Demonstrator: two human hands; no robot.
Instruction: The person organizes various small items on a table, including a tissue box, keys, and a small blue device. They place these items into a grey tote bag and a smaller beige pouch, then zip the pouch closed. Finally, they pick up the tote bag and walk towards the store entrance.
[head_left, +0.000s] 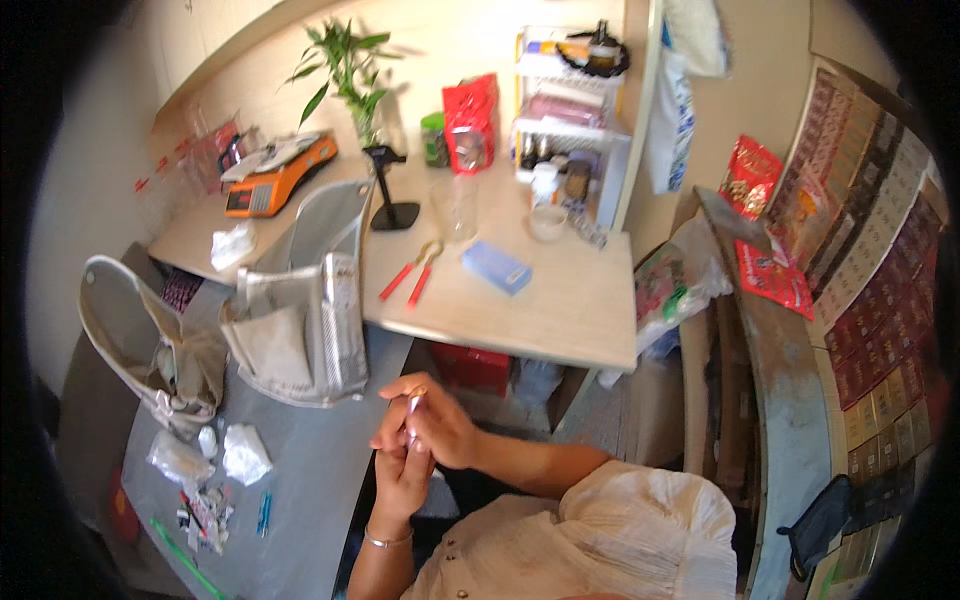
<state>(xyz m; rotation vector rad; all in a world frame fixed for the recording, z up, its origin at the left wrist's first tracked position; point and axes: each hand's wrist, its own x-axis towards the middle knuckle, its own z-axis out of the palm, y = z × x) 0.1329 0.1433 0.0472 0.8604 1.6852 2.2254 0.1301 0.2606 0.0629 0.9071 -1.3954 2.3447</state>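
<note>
In front of my body, my left hand (400, 480), with a bracelet at its wrist, closes around the lower end of a small shiny pinkish tube (412, 421). Against it, my right hand (444, 429) grips the upper part of the same tube, its fingers bent. The tube stands roughly upright; its exact kind is unclear. Left of my hands, a beige fabric tote bag (266, 352) and a second beige bag (184, 367) rest on the grey tabletop (307, 480). Red-handled pliers or a nutcracker (412, 274) and a blue box (496, 267) lie on the wooden desk beyond.
On the grey tabletop lie crumpled white tissue (246, 454), a clear plastic bag (178, 457), small scraps (206, 519) and a green strip (186, 559). The desk holds an orange scale (281, 176), a black stand (394, 216), a glass jar (456, 210) and a white shelf rack (570, 127).
</note>
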